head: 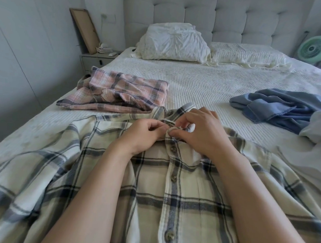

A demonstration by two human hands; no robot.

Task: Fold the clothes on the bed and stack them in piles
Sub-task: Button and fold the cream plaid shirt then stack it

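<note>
While the cream plaid shirt (171,194) lies front-up before me, its buttoned placket running straight away from my body toward the collar, my left hand (144,133) and right hand (205,130) meet at that far end, each pinching the fabric at the topmost button (171,129). The long axis runs near-to-far, so I judge any fold must come in from the sides. Farther off, pink plaid clothes (120,92) sit folded left; a blue garment (280,109) lies crumpled right.
</note>
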